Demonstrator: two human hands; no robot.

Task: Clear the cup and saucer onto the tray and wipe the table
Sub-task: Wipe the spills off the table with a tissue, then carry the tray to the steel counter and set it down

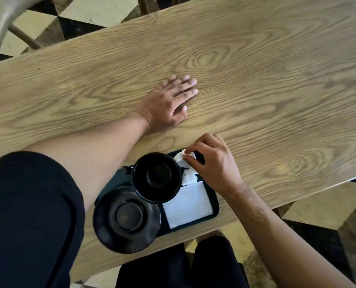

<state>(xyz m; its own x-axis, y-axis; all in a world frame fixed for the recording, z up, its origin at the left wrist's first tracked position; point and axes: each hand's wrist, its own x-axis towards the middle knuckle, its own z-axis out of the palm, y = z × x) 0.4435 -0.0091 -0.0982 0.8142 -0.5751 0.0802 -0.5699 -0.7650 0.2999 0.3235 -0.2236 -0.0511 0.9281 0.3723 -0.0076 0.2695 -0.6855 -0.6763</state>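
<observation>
Wooden table [256, 65] fills frame, seen from above. Dark tray [215, 206] sits at near edge, carrying black saucer [127, 220], black cup [156, 177] and flat white napkin [188, 204]. Left hand [168, 102] rests flat on tabletop, fingers straight. Right hand [212, 163], fingers curled, pinches crumpled tissue [186, 169] over tray's far corner, beside cup.
</observation>
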